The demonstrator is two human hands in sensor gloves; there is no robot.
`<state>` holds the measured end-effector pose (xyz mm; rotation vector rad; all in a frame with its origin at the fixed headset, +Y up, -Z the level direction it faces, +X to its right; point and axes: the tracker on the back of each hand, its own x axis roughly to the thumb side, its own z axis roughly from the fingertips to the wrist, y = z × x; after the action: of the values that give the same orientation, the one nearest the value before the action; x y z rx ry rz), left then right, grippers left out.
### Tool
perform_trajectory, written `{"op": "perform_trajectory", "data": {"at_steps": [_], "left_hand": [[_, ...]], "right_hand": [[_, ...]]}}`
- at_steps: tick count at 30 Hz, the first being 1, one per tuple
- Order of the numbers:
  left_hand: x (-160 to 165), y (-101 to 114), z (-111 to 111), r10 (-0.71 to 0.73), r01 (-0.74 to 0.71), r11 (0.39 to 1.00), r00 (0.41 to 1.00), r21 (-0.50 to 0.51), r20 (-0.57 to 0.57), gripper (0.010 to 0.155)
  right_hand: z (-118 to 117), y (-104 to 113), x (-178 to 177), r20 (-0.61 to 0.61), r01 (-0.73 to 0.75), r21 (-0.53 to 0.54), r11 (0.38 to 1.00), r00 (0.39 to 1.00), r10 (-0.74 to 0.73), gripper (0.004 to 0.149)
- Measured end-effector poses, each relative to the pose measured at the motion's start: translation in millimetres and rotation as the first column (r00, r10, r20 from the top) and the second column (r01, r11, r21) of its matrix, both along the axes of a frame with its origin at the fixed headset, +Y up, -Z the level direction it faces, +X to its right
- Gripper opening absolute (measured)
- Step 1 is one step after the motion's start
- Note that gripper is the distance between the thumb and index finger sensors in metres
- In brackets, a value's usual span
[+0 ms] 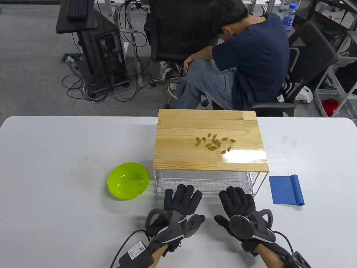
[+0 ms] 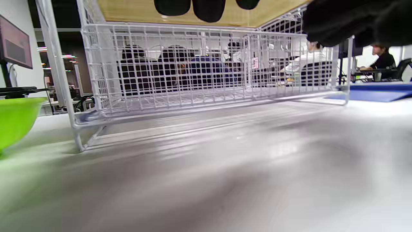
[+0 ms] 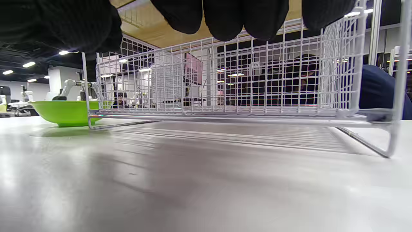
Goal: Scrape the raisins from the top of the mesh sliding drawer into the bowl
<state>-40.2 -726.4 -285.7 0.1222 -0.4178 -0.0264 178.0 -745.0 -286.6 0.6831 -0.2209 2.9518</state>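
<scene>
Several raisins (image 1: 214,143) lie in a loose cluster on the wooden top (image 1: 184,156) of the white mesh sliding drawer (image 1: 207,182). A lime-green bowl (image 1: 128,180) stands empty on the table, left of the drawer. A blue scraper (image 1: 286,189) lies flat to the drawer's right. My left hand (image 1: 181,196) and right hand (image 1: 237,198) rest palm-down on the table just in front of the drawer, fingers straight, holding nothing. In the wrist views the mesh drawer (image 2: 206,67) (image 3: 225,83) fills the frame, with the bowl (image 2: 16,119) (image 3: 64,112) at the left.
The white table (image 1: 55,167) stretches wide to the left and right of the drawer. Beyond its far edge a person (image 1: 239,61) sits on an office chair. Computer towers and cables stand on the floor at the back left.
</scene>
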Motion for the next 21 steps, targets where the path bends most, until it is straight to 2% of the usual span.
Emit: {"op": "perform_trajectory", "data": {"at_steps": [6,10,21], "left_hand": [[-1.9,-3.6,-4.6,-0.037,0.037,0.999,0.999,-0.006,-0.013,0.077],[-2.1,-0.6,-3.9,-0.003,0.003,1.000,1.000,0.000,-0.011,0.076],[-2.1,0.6,-3.1,-0.022,0.022,1.000,1.000,0.017,-0.012,0.076]], "right_hand": [[0.4,0.0,-0.6,-0.007,-0.001,-0.006,1.000,1.000,0.001,0.082],[4.6,6.1,-2.3,-0.020,0.021,0.026,0.999,1.000,-0.021,0.081],[5.3,7.2,-1.9,-0.021,0.017,0.032,0.999,1.000,-0.016,0.081]]}}
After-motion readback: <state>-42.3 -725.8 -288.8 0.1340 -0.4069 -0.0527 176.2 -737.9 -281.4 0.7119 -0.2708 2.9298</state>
